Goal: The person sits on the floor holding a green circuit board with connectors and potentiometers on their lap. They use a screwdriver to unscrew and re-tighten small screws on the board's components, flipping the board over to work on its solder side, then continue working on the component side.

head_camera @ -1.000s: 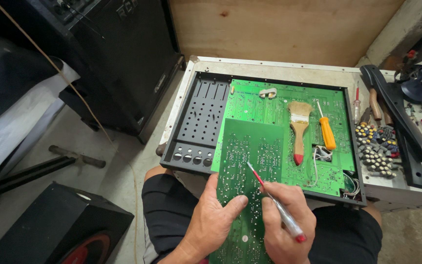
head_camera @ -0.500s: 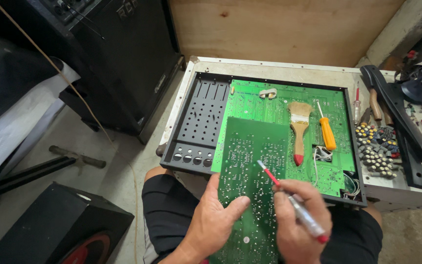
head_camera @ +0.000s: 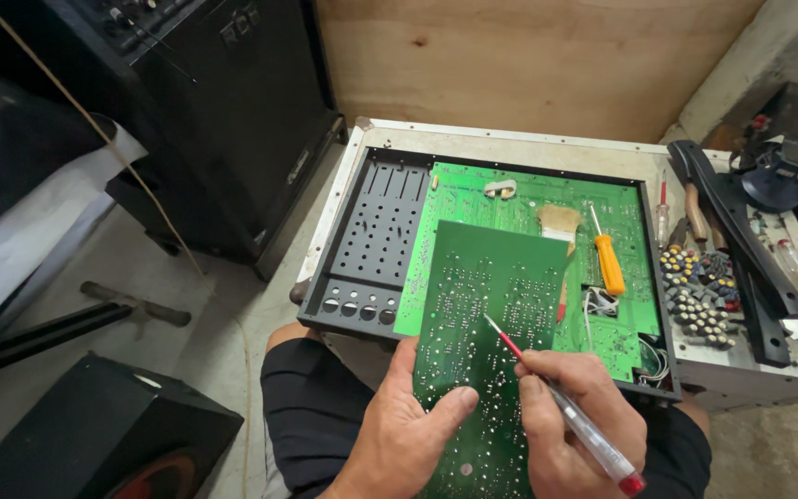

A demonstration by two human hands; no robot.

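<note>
My left hand (head_camera: 404, 430) grips a green circuit board (head_camera: 496, 305) by its lower left edge, thumb across its solder side, holding it tilted up over my lap. My right hand (head_camera: 574, 420) holds a thin red-and-clear test screwdriver (head_camera: 561, 402) like a pen, its metal tip touching the middle of the board. Behind the board lies an open black chassis (head_camera: 376, 240) with a larger green board (head_camera: 621, 296) inside it.
An orange-handled screwdriver (head_camera: 608, 259) and a paintbrush (head_camera: 558, 222) lie on the larger board. Several knobs (head_camera: 699, 296) and black tools (head_camera: 741, 240) sit on the white table's right side (head_camera: 510, 139). A black speaker cabinet (head_camera: 223, 120) stands left, another speaker (head_camera: 94, 434) at the lower left.
The green board has been raised and tilted closer to me, now covering part of the paintbrush. My right hand shifted the screwdriver tip slightly down and right on the board.
</note>
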